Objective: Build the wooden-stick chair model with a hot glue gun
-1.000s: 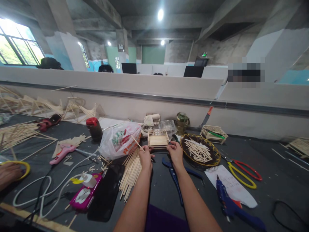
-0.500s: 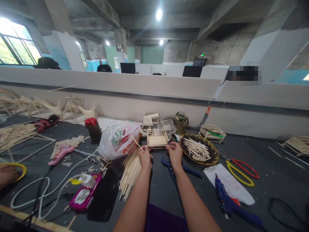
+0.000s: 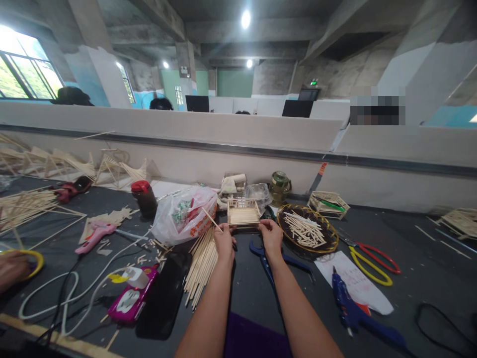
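Between my two hands sits a small wooden stick model, with a slatted floor and low railings along its sides. My left hand is closed at its near left corner, and a thin wooden stick held in it slants up and to the left. At the near right corner, my right hand pinches with thumb and fingers against the model's edge; the exact contact is too small to make out. Loose wooden sticks lie beside my left wrist. Blue pliers lie partly under my right forearm.
A basket of short sticks, red-and-yellow-handled scissors and a blue glue gun lie right. Left are a plastic bag, a phone, a power strip, a pink glue gun and another person's hand.
My right hand has shifted very slightly to the right along the model's near edge. My left hand and the stick have barely moved.
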`<state>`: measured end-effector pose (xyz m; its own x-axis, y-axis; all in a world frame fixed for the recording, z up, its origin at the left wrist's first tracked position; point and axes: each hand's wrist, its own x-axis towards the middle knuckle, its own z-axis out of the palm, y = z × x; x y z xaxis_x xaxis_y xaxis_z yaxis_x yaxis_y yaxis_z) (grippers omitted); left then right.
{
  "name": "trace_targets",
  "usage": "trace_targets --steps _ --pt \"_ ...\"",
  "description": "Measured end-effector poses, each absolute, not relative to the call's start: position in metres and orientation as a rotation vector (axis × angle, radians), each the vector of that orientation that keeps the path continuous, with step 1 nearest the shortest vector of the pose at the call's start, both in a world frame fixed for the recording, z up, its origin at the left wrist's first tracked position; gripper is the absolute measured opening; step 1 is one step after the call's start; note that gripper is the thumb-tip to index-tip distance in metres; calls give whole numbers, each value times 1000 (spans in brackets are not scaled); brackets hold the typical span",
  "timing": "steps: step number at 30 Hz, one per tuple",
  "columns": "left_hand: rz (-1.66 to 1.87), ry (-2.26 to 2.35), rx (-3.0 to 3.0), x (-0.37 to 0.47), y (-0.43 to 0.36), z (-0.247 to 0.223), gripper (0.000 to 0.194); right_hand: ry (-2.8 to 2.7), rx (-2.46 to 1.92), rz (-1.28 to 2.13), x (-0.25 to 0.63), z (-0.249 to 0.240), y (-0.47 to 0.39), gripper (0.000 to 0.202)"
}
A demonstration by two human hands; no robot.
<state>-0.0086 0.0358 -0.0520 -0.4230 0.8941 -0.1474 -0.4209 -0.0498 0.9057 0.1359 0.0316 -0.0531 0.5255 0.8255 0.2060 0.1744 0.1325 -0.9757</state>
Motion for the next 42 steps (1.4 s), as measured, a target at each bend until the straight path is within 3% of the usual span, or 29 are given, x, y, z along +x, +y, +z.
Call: trace_targets --steps 19,42 --pt "1673 1168 546 -8 35 -52 13 -952 -1382 579 136 -55 29 25" --pt "1683 1198 564 -8 34 -46 20 -927 -1356 613 138 -61 33 26"
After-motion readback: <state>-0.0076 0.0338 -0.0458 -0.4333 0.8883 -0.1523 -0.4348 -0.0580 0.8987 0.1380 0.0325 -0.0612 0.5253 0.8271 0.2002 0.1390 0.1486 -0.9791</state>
